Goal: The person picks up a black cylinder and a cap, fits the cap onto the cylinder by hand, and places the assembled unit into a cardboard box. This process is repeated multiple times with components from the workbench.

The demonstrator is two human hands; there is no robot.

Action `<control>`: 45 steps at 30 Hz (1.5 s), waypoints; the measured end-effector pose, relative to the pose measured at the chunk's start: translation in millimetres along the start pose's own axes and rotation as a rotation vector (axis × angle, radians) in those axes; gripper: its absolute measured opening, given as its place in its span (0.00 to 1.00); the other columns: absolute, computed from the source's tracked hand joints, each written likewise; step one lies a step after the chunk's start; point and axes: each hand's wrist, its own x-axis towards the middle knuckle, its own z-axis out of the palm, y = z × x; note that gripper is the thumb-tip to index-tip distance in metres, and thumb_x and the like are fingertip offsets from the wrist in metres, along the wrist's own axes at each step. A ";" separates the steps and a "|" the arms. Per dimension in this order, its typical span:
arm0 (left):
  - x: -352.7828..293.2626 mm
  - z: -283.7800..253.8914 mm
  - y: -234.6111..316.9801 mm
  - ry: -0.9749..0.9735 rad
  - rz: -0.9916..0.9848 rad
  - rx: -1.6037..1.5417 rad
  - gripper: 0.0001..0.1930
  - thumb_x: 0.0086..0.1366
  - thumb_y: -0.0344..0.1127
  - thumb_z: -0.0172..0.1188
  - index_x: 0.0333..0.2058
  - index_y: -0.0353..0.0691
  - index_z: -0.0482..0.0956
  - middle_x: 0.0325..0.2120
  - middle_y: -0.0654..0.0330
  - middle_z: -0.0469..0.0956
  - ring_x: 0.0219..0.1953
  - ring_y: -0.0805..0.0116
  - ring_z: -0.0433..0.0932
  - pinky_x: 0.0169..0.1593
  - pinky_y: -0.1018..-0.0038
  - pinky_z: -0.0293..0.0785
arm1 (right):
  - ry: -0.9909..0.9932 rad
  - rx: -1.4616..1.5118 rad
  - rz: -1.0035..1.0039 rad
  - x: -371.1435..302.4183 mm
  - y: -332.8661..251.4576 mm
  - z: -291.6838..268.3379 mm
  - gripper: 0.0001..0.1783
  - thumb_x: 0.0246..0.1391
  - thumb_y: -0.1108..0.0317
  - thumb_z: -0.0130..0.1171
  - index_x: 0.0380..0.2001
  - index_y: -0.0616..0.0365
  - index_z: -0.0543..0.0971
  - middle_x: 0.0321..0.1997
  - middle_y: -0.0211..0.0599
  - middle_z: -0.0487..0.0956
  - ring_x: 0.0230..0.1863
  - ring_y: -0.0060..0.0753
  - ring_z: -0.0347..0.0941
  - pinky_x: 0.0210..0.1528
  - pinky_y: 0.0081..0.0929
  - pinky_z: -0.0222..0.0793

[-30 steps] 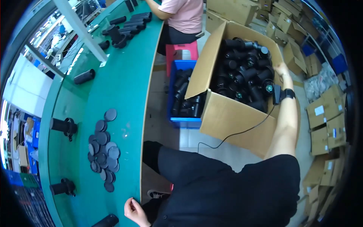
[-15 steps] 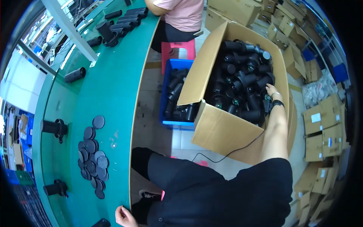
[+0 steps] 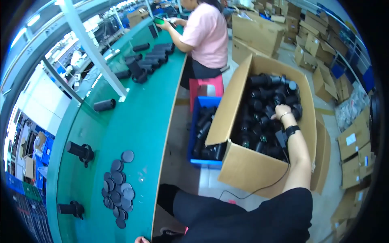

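My right hand [image 3: 282,111] reaches into a big open cardboard box [image 3: 253,170] on my right. Its fingers curl down among black plastic tube-shaped parts [image 3: 257,105]; what lies in their grasp is hidden. A black band and a thin bracelet circle that wrist. Only a sliver of my left hand [image 3: 142,239] shows at the lower edge, by the edge of the green table [image 3: 137,125], so its fingers cannot be made out. Up the table from it lie several flat black discs [image 3: 117,188] in a loose heap.
Two black tubes with collars [image 3: 81,152] [image 3: 72,209] lie along the table's left side. A blue crate [image 3: 194,162] of black parts stands between table and box. Beyond, a person in pink [image 3: 206,36] holds a green-screened device. Cartons [image 3: 352,141] crowd the right; a cable [image 3: 253,192] hangs over the box.
The view has tilted up, bringing more of the person in pink into sight. My right hand has shifted left over the parts in the box. My left hand has mostly slipped out of frame.
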 end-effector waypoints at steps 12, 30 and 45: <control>3.8 -10.7 -9.6 -0.021 0.044 0.012 0.08 0.63 0.32 0.63 0.36 0.33 0.82 0.31 0.47 0.82 0.31 0.49 0.80 0.37 0.64 0.77 | 0.075 0.217 0.042 -2.1 -64.9 -16.9 0.23 0.49 0.55 0.66 0.48 0.51 0.82 0.51 0.48 0.81 0.55 0.48 0.76 0.57 0.43 0.71; 50.7 -45.4 -21.3 -0.088 -0.129 -0.854 0.07 0.69 0.27 0.56 0.44 0.34 0.78 0.26 0.64 0.75 0.23 0.80 0.70 0.25 0.84 0.64 | 0.522 0.259 -1.628 -314.4 -279.4 -258.3 0.14 0.48 0.58 0.66 0.36 0.53 0.79 0.21 0.42 0.78 0.24 0.48 0.77 0.26 0.38 0.71; 120.7 -89.8 48.9 -0.036 -0.111 -1.003 0.55 0.53 0.25 0.70 0.71 0.46 0.38 0.61 0.44 0.62 0.61 0.56 0.68 0.62 0.60 0.67 | 0.432 -0.033 -2.296 -431.1 -393.6 -248.8 0.22 0.48 0.55 0.68 0.42 0.54 0.74 0.17 0.38 0.75 0.22 0.45 0.77 0.26 0.37 0.70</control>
